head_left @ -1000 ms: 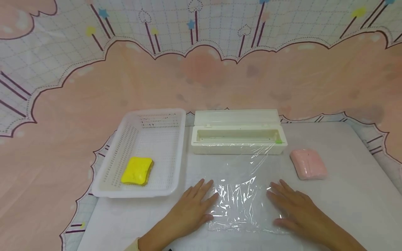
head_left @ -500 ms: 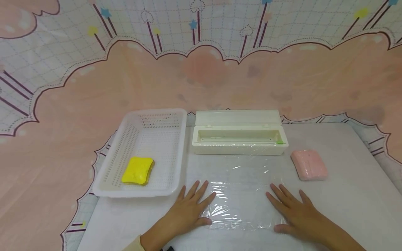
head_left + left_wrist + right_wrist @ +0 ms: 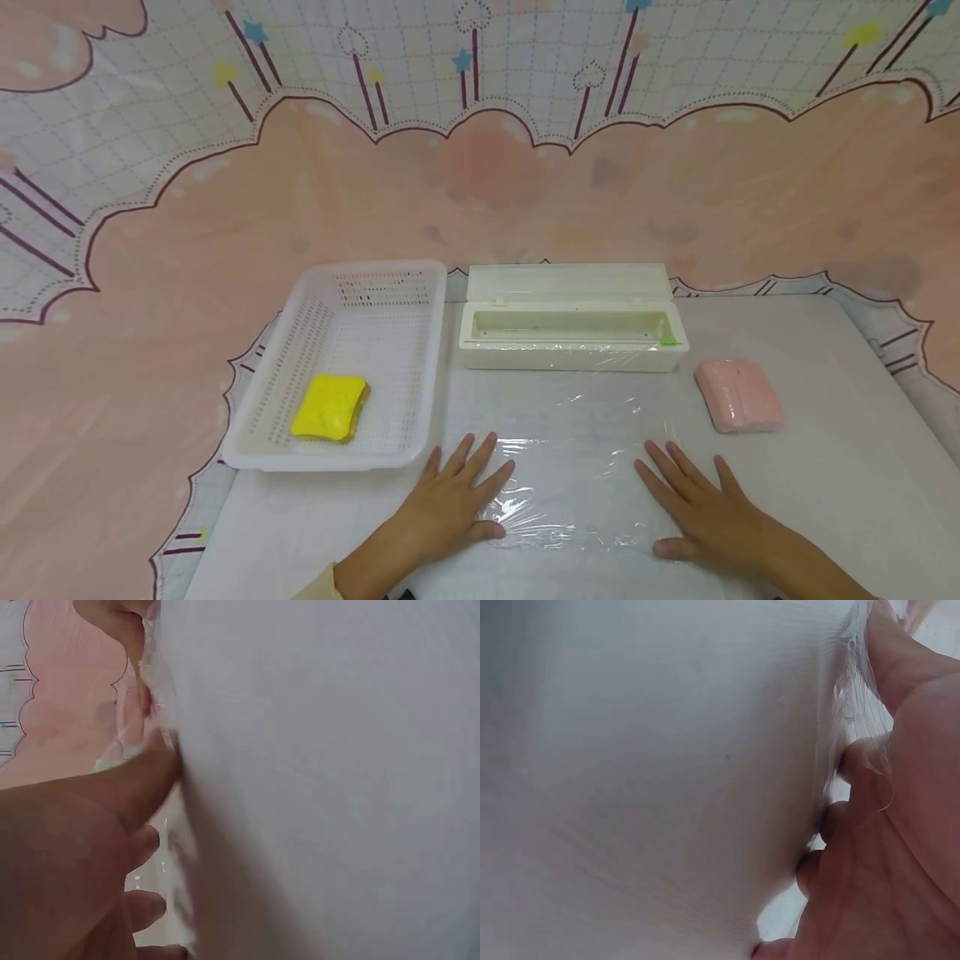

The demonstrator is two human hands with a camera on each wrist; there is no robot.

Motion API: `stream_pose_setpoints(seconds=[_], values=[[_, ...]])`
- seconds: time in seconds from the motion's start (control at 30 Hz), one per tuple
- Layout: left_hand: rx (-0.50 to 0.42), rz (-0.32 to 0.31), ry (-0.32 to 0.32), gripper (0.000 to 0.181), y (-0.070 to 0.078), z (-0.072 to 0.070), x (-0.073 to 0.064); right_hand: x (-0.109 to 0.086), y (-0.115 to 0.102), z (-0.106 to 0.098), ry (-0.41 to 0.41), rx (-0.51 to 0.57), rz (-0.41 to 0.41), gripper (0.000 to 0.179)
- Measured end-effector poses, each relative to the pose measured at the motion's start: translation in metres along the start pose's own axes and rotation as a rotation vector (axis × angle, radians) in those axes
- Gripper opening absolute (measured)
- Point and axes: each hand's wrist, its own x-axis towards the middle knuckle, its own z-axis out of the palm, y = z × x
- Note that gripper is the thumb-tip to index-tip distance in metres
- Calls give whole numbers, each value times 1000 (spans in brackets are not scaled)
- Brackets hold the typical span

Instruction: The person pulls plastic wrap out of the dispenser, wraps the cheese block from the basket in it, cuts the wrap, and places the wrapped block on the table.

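Observation:
A sheet of clear plastic wrap (image 3: 570, 492) lies spread on the white-covered table, running back to a white wrap dispenser box (image 3: 573, 357) whose lid stands raised. On the sheet's left edge my left hand (image 3: 453, 508) rests with straight, spread fingers. My right hand (image 3: 708, 517) lies likewise on the right edge, fingers spread. In the right wrist view, crinkled wrap (image 3: 859, 697) shows by the thumb and fingertips. The left wrist view has the thumb (image 3: 142, 784) and fingertips against the table surface. Neither hand grips anything.
A white plastic basket (image 3: 435, 375) stands at the left with a yellow square block (image 3: 328, 407) inside. Right of the dispenser lies a pink block in shiny wrapping (image 3: 738, 395). A small green piece (image 3: 668, 340) sits at the dispenser's right end. Behind hangs a patterned curtain (image 3: 480, 192).
Both hands have spread their fingers wider, and the left hand has shifted slightly left. The wrap between them has become flatter and smoother, with fewer creases. Basket and blocks stay put.

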Motion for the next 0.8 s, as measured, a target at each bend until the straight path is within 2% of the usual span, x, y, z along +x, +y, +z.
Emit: stream_pose_setpoints(seconds=[0.1, 0.2, 0.27, 0.37, 0.47, 0.57, 0.63, 0.7, 0.8], values=[[20, -15, 4, 82, 2, -3, -4, 1, -1, 0, -20, 0, -1, 101], [59, -5, 22, 80, 7, -14, -12, 2, -1, -1, -46, 17, 14, 103], [72, 29, 38, 76, 10, -29, -20, 2, -1, -1, -58, 31, 24, 104], [70, 114, 60, 63, 11, -58, -32, 3, -1, -2, -72, 46, 33, 105], [-5, 180, 86, 51, 4, -90, -43, 3, -1, -2, -72, 58, 35, 105], [-91, 180, 124, 39, -14, -122, -49, 2, 0, -2, -64, 59, 29, 104], [-144, 158, 150, 32, -34, -142, -47, 2, 0, -2, -69, 64, 30, 104], [-190, 118, 154, 27, -58, -161, -42, 2, 0, -2, -74, 72, 32, 104], [-258, 40, 118, 23, -101, -184, -31, 2, 0, -2, -76, 85, 31, 104]])
